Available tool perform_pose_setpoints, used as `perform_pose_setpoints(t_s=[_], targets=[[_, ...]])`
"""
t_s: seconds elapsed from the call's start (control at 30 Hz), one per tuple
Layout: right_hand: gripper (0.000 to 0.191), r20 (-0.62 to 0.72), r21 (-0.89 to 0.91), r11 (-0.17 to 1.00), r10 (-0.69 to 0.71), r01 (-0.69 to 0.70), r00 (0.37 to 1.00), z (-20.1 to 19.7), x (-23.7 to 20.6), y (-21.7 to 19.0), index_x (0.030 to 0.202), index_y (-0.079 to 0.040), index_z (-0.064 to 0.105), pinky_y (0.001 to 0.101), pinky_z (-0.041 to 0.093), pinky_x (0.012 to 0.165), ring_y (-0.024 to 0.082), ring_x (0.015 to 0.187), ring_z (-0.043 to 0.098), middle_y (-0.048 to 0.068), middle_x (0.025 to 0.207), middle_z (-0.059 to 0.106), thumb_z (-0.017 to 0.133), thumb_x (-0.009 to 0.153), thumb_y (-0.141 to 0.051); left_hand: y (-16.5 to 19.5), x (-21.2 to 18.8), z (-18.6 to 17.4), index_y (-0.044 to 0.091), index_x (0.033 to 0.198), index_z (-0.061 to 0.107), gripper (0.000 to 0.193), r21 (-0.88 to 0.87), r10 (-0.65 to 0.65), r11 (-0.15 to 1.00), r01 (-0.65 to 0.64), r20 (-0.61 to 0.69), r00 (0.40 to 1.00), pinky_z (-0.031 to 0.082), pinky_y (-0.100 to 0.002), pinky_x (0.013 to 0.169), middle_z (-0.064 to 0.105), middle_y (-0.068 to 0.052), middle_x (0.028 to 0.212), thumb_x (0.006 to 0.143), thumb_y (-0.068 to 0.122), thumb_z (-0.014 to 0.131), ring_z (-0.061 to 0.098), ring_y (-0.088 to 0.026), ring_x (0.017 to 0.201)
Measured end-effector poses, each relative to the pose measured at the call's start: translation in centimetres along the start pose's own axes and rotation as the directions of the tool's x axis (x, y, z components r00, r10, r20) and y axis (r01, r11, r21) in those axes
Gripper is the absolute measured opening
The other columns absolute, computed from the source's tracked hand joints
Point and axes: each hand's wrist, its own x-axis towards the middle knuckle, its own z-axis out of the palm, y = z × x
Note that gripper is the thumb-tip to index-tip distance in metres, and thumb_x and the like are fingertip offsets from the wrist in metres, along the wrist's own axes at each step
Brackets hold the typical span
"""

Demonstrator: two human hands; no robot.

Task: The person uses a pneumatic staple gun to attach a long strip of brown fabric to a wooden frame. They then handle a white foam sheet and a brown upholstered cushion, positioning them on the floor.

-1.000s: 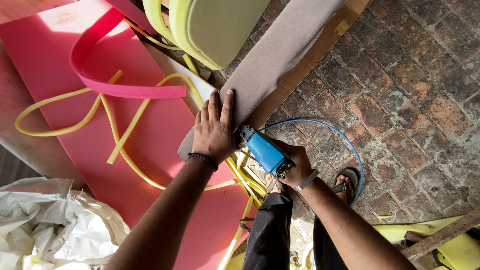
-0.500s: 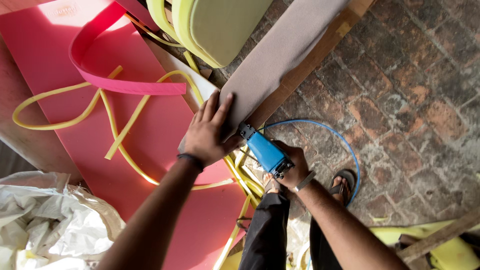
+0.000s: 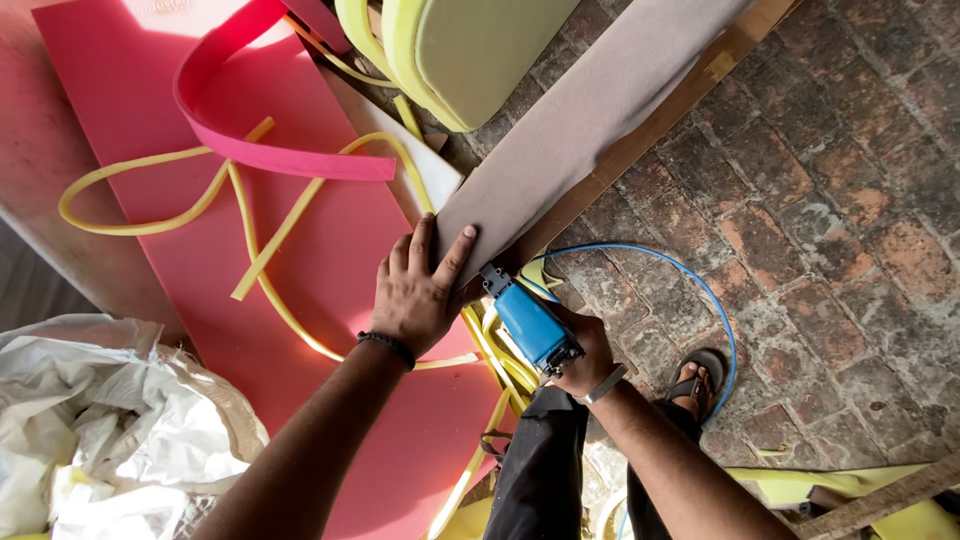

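Note:
My left hand [image 3: 418,290] lies flat with fingers spread on the near end of a long board covered in grey-brown fabric [image 3: 590,110], pressing the fabric down. My right hand [image 3: 585,355] grips a blue pneumatic staple gun [image 3: 528,322], whose nose touches the board's near edge just right of my left thumb. A blue air hose [image 3: 700,300] loops from the gun over the brick floor. The board's bare wooden edge [image 3: 660,120] shows along its right side.
A large pink foam sheet [image 3: 330,270] lies to the left with yellow foam strips [image 3: 150,225] and a curled pink strip [image 3: 270,155] on it. Yellow-green cushions [image 3: 470,50] stand at the top. Crumpled white plastic sacking [image 3: 100,440] sits bottom left. My sandalled foot [image 3: 700,380] rests on the bricks.
My left hand has shifted slightly along the fabric edge, and the staple gun has moved with it, staying against the board. Otherwise little differs.

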Motion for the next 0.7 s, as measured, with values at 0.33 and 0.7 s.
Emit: perform_pose_setpoints(t_s=[0.33,0.7], targets=[[0.04,0.036,-0.075,0.993,-0.084,0.086,0.996,0.8,-1.0,0.6,0.125,-0.007,0.068,0.0327,0.061,0.059,0.023,0.07,0.077,0.012,0.085,0.077,0.07,0.09,-0.027,-1.5,0.0,-1.6,0.039,0.156,0.026,0.103,-0.251,-0.001,0.967,0.044,0.17,0.985,0.035,-0.057,0.114,0.02,-0.024,0.162,0.075,0.038,0.088,0.034,-0.048,0.141],[0.045,0.002,-0.089,0.991,-0.102,0.102,0.995,2.8,-1.5,-0.1,0.133,-0.007,0.066,0.0323,0.061,0.06,0.023,0.073,0.077,0.012,0.089,0.077,0.067,0.095,-0.033,-4.2,-1.7,-1.4,0.038,0.158,0.031,0.113,-0.589,-0.012,0.782,0.204,0.314,0.949,0.034,-0.05,0.12,0.012,-0.017,0.171,0.061,-0.001,0.076,0.025,-0.042,0.152]])
